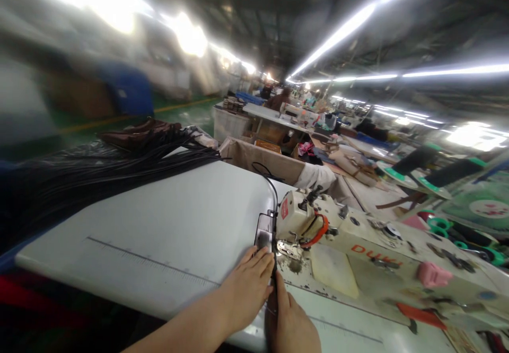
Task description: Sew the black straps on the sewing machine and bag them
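Observation:
A narrow black strip (275, 196) runs past the needle area of a white sewing machine (342, 236) and curves away behind it. My left hand (252, 284) lies with its fingers stretched flat over the metal plate (263, 236) left of the needle, beside the strip. Close to it, my right hand (294, 318) grips the near part of the strip, its index finger pointing along it toward the presser foot (288, 248). The right thumb and the strip's near end are hidden.
Many long black strips (119, 175) lie heaped across the white table's (170, 210) left far edge. Behind the machine stands a cloth-lined bin (262, 159). Black thread cones (417, 159) stand at right. Farther back, a person (278, 98) is near another sewing machine.

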### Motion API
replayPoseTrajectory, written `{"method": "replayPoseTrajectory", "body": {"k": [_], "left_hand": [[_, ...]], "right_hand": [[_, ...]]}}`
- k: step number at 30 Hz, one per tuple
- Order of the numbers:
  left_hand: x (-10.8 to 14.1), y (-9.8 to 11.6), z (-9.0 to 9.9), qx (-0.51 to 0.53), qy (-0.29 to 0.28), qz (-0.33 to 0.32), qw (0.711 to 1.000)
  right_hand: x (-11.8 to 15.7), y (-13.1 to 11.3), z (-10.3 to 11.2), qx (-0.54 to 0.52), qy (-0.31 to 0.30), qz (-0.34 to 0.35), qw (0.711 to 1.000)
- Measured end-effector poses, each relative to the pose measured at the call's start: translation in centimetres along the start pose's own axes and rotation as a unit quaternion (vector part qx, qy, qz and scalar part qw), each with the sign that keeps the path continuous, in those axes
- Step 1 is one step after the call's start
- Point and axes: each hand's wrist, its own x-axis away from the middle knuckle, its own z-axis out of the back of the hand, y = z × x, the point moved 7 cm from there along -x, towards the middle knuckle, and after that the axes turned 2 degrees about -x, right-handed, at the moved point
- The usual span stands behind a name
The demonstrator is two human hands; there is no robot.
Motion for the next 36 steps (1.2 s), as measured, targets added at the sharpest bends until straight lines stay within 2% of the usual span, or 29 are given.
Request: {"method": "replayPoseTrajectory", "body": {"k": [8, 14, 20, 27, 32, 36], "left_hand": [[0.1, 0.1, -0.1, -0.018, 0.011, -0.008, 1.0], [0.2, -0.1, -0.7, -0.009, 0.011, -0.004, 1.0], [-0.1, -0.6, -1.1, 0.002, -0.009, 0.02, 1.0], [-1.5, -1.6, -1.6, -0.004, -0.052, 0.041, 0.998], [-2.0, -2.3, -1.8, -0.002, -0.057, 0.067, 0.996], [-2.1, -2.6, -1.8, 0.009, -0.074, 0.079, 0.994]], "right_hand": [[0.7, -0.4, 0.6, 0.011, 0.083, 0.045, 0.995], [1.1, -0.7, 1.9, 0.014, 0.184, 0.069, 0.98], [1.6, -0.6, 2.4, -0.008, 0.249, 0.096, 0.964], [2.1, -0.8, 2.3, -0.019, 0.245, 0.114, 0.963], [2.2, -0.9, 2.3, -0.023, 0.223, 0.103, 0.969], [2.3, -1.1, 2.6, -0.027, 0.234, 0.109, 0.966]]}}
